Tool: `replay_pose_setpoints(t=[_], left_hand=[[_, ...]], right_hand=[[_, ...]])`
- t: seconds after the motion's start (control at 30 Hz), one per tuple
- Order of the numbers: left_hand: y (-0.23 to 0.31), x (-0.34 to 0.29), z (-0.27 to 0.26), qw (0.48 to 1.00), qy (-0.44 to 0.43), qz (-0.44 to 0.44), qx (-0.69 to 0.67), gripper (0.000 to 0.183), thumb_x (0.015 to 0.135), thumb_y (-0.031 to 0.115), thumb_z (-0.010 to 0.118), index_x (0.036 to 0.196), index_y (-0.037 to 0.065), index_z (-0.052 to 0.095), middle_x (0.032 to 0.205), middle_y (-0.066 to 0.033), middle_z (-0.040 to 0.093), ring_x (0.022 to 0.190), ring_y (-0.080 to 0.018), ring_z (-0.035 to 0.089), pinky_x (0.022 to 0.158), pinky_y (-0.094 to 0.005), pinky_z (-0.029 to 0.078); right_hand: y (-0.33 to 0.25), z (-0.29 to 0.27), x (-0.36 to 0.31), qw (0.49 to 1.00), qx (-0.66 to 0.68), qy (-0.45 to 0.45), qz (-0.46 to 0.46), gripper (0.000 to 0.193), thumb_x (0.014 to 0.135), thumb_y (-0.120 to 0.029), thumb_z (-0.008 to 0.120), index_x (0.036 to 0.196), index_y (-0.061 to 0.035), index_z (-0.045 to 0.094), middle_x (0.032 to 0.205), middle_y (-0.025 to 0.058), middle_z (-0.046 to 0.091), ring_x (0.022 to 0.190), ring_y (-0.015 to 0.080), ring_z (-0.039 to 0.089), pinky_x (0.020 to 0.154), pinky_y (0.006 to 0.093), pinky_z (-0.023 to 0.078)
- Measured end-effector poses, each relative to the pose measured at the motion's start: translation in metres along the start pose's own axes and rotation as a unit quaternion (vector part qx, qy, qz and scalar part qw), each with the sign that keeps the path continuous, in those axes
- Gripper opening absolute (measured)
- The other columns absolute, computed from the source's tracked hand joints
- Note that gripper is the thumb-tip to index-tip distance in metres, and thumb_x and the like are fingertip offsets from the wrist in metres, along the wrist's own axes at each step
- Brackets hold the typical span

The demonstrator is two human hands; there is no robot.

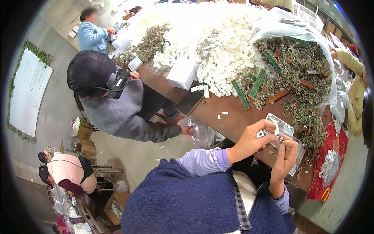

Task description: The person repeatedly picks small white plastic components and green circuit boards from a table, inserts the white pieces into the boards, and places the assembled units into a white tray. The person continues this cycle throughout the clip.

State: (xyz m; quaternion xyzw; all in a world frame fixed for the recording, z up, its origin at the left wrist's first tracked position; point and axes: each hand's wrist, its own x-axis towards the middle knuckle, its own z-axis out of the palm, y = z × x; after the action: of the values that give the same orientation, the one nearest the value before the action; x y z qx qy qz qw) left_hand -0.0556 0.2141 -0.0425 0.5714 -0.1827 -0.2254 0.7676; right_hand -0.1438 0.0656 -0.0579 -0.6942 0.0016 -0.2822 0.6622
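Note:
Just above the near edge of the brown table (230, 126), my two hands meet. My left hand (251, 142) is closed, pinching a small white plastic piece (276, 131) between thumb and fingers. A second white piece with a dark square opening (260, 133) also shows at the left fingers. My right hand (285, 156) pinches a tiny metal part (281, 139), close to the white piece. Behind the fingers lies a shallow pale tray (284, 125) with small bits in it, partly hidden by my hands.
Loose metal parts (292, 82) and green strips (257, 84) spill from a clear plastic bag (331, 58). White plastic pieces (222, 58) are heaped farther back, beside a white box (182, 73). A red cloth (331, 160) hangs at right. A person in grey (113, 113) is close on the left.

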Motion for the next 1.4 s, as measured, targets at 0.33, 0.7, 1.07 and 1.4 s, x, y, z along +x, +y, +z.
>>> replay_pose_setpoints(t=[0.33,0.7,1.07,1.4], left_hand=[[-0.001,0.003,0.0,1.0,-0.017,-0.017,-0.011,0.018,0.103,0.012,0.078,0.118,0.007,0.071,0.095,0.0035,0.071,0.075,-0.0015,0.061,0.063,-0.0209,0.048],[0.005,0.015,-0.01,0.947,-0.128,0.202,0.213,0.022,0.095,0.01,0.082,0.112,0.002,0.072,0.109,-0.0095,0.076,0.102,-0.0206,0.074,0.09,-0.0359,0.057],[-0.006,0.014,-0.02,0.968,-0.176,0.144,0.108,0.023,0.093,0.014,0.085,0.104,0.002,0.068,0.094,-0.0043,0.067,0.091,-0.0143,0.066,0.083,-0.0347,0.054],[0.006,0.011,-0.008,0.92,-0.142,0.203,0.304,0.034,0.081,0.023,0.095,0.098,0.007,0.07,0.092,-0.0101,0.073,0.085,-0.0264,0.074,0.077,-0.0375,0.057]], right_hand=[[-0.008,-0.017,0.0,0.997,0.029,0.027,0.064,0.005,0.112,0.001,0.05,0.113,-0.0002,0.055,0.119,0.0132,0.064,0.106,0.0191,0.072,0.093,0.0317,0.058],[-0.021,-0.042,0.007,0.978,-0.005,-0.132,0.164,0.009,0.108,0.006,0.052,0.104,-0.0019,0.054,0.086,0.0031,0.058,0.061,0.0079,0.06,0.058,0.0248,0.054],[-0.028,-0.036,0.008,0.963,0.006,-0.154,0.222,0.012,0.106,0.006,0.052,0.1,-0.0039,0.055,0.071,0.0001,0.057,0.052,0.0051,0.053,0.054,0.0259,0.055],[-0.048,-0.048,0.01,0.936,-0.239,-0.255,0.041,0.009,0.098,0.002,0.064,0.107,0.0021,0.061,0.086,0.0267,0.064,0.076,0.0474,0.067,0.063,0.0489,0.048]])
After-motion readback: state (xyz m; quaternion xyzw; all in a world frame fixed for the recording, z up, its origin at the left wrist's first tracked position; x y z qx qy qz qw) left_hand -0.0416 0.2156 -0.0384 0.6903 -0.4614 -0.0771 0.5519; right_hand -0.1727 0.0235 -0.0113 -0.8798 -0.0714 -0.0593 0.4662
